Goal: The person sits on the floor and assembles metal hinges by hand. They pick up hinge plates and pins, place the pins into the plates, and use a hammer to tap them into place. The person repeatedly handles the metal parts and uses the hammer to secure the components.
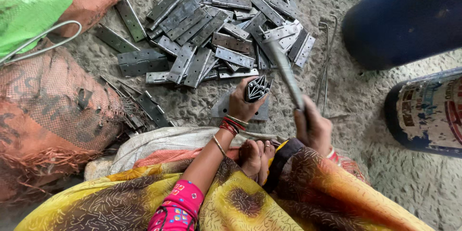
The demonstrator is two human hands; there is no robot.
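Hinges (257, 88), a folded bundle stood on end, sit gripped in our left hand (243, 103) on a flat plate (222, 108) on the floor; our right hand (315, 130), just to the right and nearer us, is clenched on a hammer (285, 69), whose long axis slants up-left so the head hangs beyond the bundle, before the hinge pile (211, 28)

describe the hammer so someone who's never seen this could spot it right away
Start at the heap of flat grey metal hinges spread on the sandy floor. From its right edge a hammer slants down toward the person's right hand, which grips its handle. Unlike the flat, holed hinge plates around it, it is one long rounded shaft with a blocky head, raised above the pile.
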